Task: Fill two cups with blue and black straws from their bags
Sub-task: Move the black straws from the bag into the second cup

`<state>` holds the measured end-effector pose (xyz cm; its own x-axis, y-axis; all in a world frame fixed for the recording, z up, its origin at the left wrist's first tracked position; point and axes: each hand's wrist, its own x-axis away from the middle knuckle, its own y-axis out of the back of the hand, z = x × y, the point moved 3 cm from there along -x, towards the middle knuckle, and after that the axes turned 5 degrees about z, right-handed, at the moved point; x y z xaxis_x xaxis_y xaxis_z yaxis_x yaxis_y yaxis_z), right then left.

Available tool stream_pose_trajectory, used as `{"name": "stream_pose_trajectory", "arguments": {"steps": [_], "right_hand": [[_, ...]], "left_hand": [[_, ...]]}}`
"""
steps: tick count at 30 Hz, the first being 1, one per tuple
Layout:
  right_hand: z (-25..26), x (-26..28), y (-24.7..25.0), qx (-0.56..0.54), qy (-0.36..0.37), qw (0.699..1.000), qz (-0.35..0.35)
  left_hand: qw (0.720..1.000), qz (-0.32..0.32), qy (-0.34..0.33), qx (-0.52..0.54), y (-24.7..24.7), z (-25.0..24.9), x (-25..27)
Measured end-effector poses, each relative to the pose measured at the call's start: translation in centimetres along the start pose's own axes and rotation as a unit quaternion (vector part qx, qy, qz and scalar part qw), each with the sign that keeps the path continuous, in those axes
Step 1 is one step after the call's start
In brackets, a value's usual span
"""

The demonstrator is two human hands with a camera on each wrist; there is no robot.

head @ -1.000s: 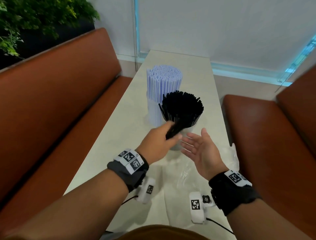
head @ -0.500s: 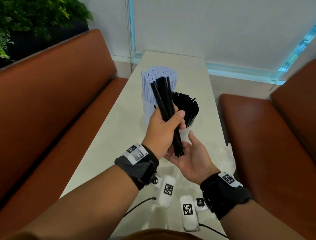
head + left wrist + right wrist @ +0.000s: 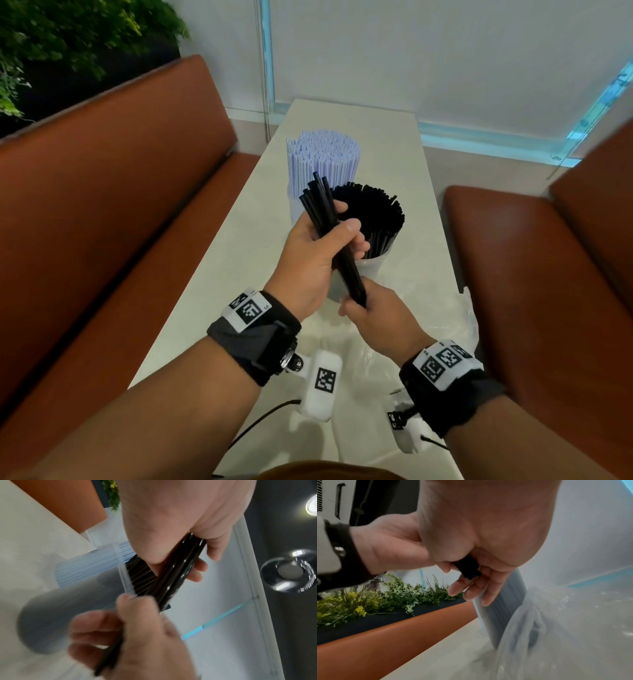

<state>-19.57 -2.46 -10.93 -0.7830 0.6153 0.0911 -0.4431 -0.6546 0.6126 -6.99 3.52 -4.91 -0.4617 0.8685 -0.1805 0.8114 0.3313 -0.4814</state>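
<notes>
Before the cup of black straws (image 3: 371, 219), the left hand (image 3: 317, 253) grips a bundle of black straws (image 3: 330, 236); its lower end vanishes inside the right hand's (image 3: 380, 317) curled fingers. Behind stands the blue-straw cup (image 3: 322, 161), base hidden, on a pale table (image 3: 212, 291) between brown benches (image 3: 113, 205).

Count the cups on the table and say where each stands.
2. The cup of black straws stands just beyond the hands; the cup of blue straws stands behind it, further up the table. None seems hidden.
</notes>
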Motion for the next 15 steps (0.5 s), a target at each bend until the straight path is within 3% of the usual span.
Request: {"name": "stream_pose_trajectory", "arguments": {"steps": [5,11,15], "right_hand": [[-0.1,-0.9,0.9,0.124,0.027,0.992,-0.025],[-1.3,-2.1,3.3,0.256,-0.018,0.960,-0.112],[-1.5,-3.6,3.2,0.276,-0.033,0.955,-0.101]], "left_hand": [[0.989,0.011,-0.057,-0.135,-0.7,-2.2,-1.3],[0.983,-0.042,-0.127,-0.129,-0.3,-5.1,-5.0],[0.982,-0.061,-0.139,-0.115,-1.3,-5.1,-6.2]]}}
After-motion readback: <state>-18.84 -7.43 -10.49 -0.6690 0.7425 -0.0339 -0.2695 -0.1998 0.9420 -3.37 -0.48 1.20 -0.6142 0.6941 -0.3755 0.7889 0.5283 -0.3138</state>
